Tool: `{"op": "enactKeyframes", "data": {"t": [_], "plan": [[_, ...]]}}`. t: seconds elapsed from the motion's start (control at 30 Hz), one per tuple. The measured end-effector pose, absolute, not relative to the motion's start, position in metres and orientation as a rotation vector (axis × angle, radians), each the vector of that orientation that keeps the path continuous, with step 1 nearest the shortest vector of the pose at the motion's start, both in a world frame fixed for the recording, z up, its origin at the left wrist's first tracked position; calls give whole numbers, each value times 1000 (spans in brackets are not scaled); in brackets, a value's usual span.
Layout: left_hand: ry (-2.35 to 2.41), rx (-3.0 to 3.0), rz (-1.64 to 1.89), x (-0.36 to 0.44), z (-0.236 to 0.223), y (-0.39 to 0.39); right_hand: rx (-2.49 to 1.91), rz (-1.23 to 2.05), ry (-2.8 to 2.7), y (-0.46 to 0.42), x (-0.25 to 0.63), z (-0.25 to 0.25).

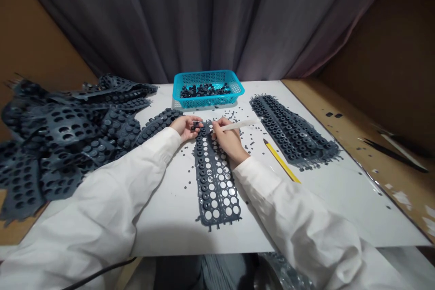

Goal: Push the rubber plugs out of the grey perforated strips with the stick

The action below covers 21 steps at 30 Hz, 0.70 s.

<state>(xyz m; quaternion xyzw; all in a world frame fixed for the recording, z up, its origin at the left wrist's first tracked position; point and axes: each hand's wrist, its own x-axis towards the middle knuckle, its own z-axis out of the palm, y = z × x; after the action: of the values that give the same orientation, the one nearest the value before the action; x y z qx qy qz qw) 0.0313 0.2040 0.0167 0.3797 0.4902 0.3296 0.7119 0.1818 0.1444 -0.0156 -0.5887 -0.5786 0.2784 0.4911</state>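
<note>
A dark grey moulded rubber sheet [214, 186] lies lengthwise before me. Round holes show white in most of its rows, and raised ring-shaped parts fill its left column. At its far left corner, my left hand [186, 127] has its fingers closed around small dark rubber pieces [195, 124]. My right hand [229, 140] rests over the far right part of the sheet and grips a slim white stick-like tool [239, 124], whose broad end points right. The tool's working tip is hidden by the fingers.
A blue basket [208, 103] of small dark parts stands at the back. Grey rubber sheets [71, 127] are heaped left; another sheet with rings [295, 131] lies right. Beside it is a yellow craft knife or pencil-like tool [281, 161]. Black tweezers [394, 154] lie far right. Tiny dark discs are scattered about.
</note>
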Motion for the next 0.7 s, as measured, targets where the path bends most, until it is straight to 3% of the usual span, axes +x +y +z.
{"op": "enactKeyframes", "data": {"t": [0.47, 0.7], "plan": [[1130, 1245, 636, 33, 9, 212, -1459, 682, -1410, 148, 182, -23], [1146, 1964, 572, 26, 10, 209, -1498, 669, -1443, 147, 181, -21]]}}
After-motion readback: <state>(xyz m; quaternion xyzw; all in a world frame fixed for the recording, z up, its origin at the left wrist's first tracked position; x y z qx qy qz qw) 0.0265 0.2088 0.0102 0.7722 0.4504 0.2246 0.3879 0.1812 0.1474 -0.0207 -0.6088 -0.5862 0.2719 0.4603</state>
